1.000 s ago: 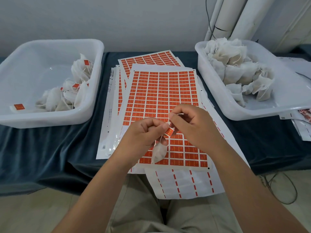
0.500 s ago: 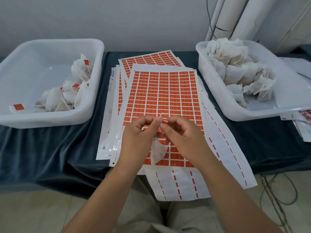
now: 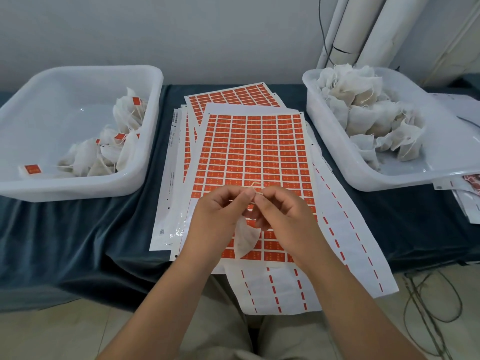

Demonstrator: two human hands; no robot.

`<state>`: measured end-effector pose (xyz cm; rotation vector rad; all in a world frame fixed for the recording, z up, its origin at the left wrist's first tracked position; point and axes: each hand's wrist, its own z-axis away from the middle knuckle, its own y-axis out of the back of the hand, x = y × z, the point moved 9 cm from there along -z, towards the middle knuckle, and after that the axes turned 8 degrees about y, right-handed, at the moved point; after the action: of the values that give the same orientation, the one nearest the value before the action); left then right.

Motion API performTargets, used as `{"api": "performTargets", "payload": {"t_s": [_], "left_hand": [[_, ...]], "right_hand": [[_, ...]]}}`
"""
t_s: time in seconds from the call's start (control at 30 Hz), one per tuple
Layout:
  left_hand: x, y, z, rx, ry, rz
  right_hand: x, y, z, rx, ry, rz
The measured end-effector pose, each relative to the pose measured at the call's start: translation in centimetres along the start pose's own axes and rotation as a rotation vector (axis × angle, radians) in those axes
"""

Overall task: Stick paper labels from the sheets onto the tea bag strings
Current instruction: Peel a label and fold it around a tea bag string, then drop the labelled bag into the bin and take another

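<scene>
Hanging over the near edge of the cloth-covered table [image 3: 65, 242], a stripped backing sheet [image 3: 275, 289] is seen, white with only thin red dashes left on it. Just above it a small white tea bag [image 3: 244, 240] is suspended, limp and roughly triangular, between the two wrists and over the lowest rows of the top label sheet [image 3: 254, 152]. Its pale string [image 3: 255, 187] is pinched at the fingertips of both hands, and a short loop of it stands up above them. The left hand [image 3: 220, 216] is curled, thumb and forefinger closed on the string; the right hand [image 3: 283, 222] is curled likewise, its fingertips met against those of the left. Whether a label is caught between them cannot be told. The top sheet is covered with a tight grid of orange-red labels and is laid on a fanned stack of like sheets. To the left a white plastic tub [image 3: 78, 188] is set, holding labelled tea bags [image 3: 104, 157]; to the right a second tub [image 3: 327, 141] is heaped with unlabelled tea bags [image 3: 363, 113]. White pipes [image 3: 363, 29] are stood against the wall behind it.
</scene>
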<state>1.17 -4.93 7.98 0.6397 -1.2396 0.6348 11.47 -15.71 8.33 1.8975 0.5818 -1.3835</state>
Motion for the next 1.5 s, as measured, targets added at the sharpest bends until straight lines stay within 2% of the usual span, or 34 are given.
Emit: {"api": "performTargets", "payload": {"t_s": [0.17, 0.23, 0.37, 0.53, 0.73, 0.87, 1.1, 1.33, 1.5], "left_hand": [[0.7, 0.4, 0.4, 0.097, -0.131, -0.133], [0.6, 0.2, 0.5, 0.109, -0.135, -0.164], [-0.2, -0.5, 0.3, 0.045, -0.052, -0.093], [0.6, -0.6, 0.6, -0.032, -0.088, -0.029], [0.8, -0.5, 0.5, -0.013, -0.127, -0.151], [1.4, -1.2, 0.7, -0.099, -0.166, -0.201], [1.5, -1.6, 0.8, -0.164, -0.166, -0.233], [1.1, -0.1, 0.5, -0.090, -0.093, -0.288], [5.4, 4.5, 1.2, 0.005, -0.137, -0.124]], "right_hand": [[-0.8, -0.3, 0.2, -0.016, 0.127, 0.313], [-0.7, -0.5, 0.3, -0.019, 0.134, 0.358], [-0.4, 0.0, 0.1, 0.027, 0.093, 0.230], [-0.9, 0.2, 0.2, 0.043, 0.102, 0.162], [0.8, 0.2, 0.0, 0.018, -0.145, 0.149], [0.2, 0.0, -0.1, -0.028, -0.155, 0.042], [0.6, 0.9, -0.5, 0.098, -0.182, -0.106], [1.2, 0.2, -0.6, 0.083, -0.151, -0.134], [4.7, 0.6, -0.7, 0.138, -0.294, -0.239]]}}
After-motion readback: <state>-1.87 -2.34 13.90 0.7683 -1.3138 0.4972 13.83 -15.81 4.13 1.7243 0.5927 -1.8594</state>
